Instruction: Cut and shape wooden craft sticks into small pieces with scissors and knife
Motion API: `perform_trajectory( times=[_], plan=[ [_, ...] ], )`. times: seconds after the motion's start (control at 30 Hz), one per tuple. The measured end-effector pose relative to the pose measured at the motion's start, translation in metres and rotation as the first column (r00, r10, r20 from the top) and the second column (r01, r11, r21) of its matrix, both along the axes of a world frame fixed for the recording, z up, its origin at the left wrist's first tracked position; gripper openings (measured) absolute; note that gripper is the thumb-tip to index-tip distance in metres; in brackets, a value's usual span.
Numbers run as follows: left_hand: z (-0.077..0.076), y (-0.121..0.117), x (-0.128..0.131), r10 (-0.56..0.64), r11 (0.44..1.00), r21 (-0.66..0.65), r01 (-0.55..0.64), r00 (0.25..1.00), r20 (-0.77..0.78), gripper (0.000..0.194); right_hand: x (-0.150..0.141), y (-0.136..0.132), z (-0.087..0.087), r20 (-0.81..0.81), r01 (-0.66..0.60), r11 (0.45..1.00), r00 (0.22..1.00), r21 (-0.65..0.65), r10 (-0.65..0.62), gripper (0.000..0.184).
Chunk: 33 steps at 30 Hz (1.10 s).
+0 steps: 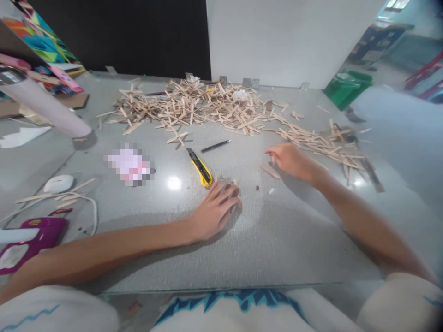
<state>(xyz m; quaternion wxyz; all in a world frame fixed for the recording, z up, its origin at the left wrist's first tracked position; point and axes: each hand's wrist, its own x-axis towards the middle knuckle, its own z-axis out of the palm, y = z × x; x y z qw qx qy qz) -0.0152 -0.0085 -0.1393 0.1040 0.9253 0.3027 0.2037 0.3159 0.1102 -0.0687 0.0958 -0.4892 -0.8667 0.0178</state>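
My left hand (214,210) rests on the grey table with its fingers spread. A short pale wooden piece (236,183) shows by its fingertips; what lies under the fingers is hidden. The yellow utility knife (200,170) lies just beyond that hand, blade end pointing away. My right hand (290,159) is closed in a pinch, and a small wooden stick piece (273,160) shows below its fingers. Near it a flat wooden stick (270,171) lies on the table. Behind the knife is a dark pen (216,146).
A big pile of wooden sticks (194,106) spreads along the back, with more sticks (325,143) at right. On the left are a pale bottle (48,103), a white mouse-shaped object (58,183), a cable (95,212), a magenta device (44,235) and a blurred-out item (129,164).
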Motion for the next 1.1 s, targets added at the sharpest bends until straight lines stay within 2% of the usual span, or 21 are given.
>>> perform_trajectory(
  times=[0.13, 0.23, 0.33, 0.43, 0.5, 0.6, 0.73, 0.8, 0.83, 0.87, 0.9, 0.93, 0.97, 1.03, 1.1],
  plan=[
    [-0.005, 0.001, 0.001, -0.016, 1.0, 0.002, 0.016, 1.0, 0.008, 0.038, -0.059, -0.013, -0.001, 0.138, -0.186, 0.98, 0.975, 0.063, 0.176, 0.041],
    [-0.006, 0.002, 0.003, -0.018, 1.0, 0.018, 0.018, 1.0, 0.01, 0.036, -0.117, -0.003, -0.005, 0.266, -0.374, 0.921, 0.904, 0.107, 0.336, 0.043],
    [-0.004, 0.002, 0.004, -0.01, 1.0, 0.022, 0.01, 1.0, 0.007, 0.038, -0.169, 0.021, -0.014, 0.212, -0.475, 0.877, 0.866, 0.064, 0.453, 0.047],
    [-0.003, 0.003, 0.005, -0.007, 1.0, 0.029, 0.007, 1.0, 0.002, 0.038, -0.2, 0.04, -0.021, 0.127, -0.535, 0.845, 0.838, 0.005, 0.53, 0.041],
    [-0.004, 0.003, 0.006, -0.007, 0.999, 0.033, 0.007, 1.0, 0.001, 0.04, -0.202, 0.046, -0.022, 0.085, -0.534, 0.845, 0.843, 0.016, 0.531, 0.036],
    [-0.005, 0.004, 0.007, -0.009, 0.999, 0.043, 0.009, 1.0, 0.014, 0.042, -0.18, 0.045, -0.018, -0.035, -0.479, 0.876, 0.876, 0.06, 0.482, 0.032],
    [-0.005, 0.004, 0.006, -0.024, 0.999, 0.029, 0.023, 0.999, 0.039, 0.04, -0.126, 0.022, -0.011, -0.285, -0.268, 0.958, 0.915, 0.099, 0.285, 0.026],
    [-0.005, 0.004, 0.006, -0.028, 1.0, 0.014, 0.027, 0.999, 0.046, 0.04, -0.104, 0.0, -0.011, -0.412, -0.167, 0.983, 0.893, 0.075, 0.183, 0.041],
    [-0.005, 0.004, 0.006, -0.03, 1.0, 0.01, 0.029, 0.999, 0.043, 0.041, -0.096, -0.012, -0.012, -0.505, -0.122, 0.992, 0.854, 0.046, 0.128, 0.051],
    [-0.004, 0.004, 0.006, -0.029, 1.0, 0.009, 0.028, 0.999, 0.034, 0.04, -0.09, -0.024, -0.013, -0.705, -0.084, 0.995, 0.708, -0.05, 0.025, 0.051],
    [-0.004, 0.003, 0.006, -0.026, 1.0, 0.01, 0.026, 0.999, 0.019, 0.039, -0.086, -0.035, -0.015, -0.835, -0.058, 0.99, 0.545, -0.129, -0.077, 0.047],
    [-0.004, 0.003, 0.006, -0.023, 1.0, 0.011, 0.023, 1.0, 0.001, 0.038, -0.083, -0.045, -0.018, -0.892, -0.038, 0.982, 0.426, -0.185, -0.151, 0.044],
    [-0.004, 0.002, 0.006, -0.016, 1.0, 0.012, 0.016, 1.0, -0.019, 0.036, -0.083, -0.053, -0.02, -0.916, -0.028, 0.971, 0.34, -0.236, -0.213, 0.044],
    [-0.003, 0.002, 0.006, -0.002, 1.0, 0.018, 0.003, 0.999, -0.047, 0.033, -0.084, -0.066, -0.028, -0.925, -0.006, 0.954, 0.247, -0.301, -0.29, 0.048],
    [-0.002, 0.001, 0.006, 0.01, 0.999, 0.03, -0.009, 0.998, -0.056, 0.031, -0.086, -0.073, -0.035, -0.924, -0.005, 0.949, 0.23, -0.316, -0.306, 0.045]
  ],
)
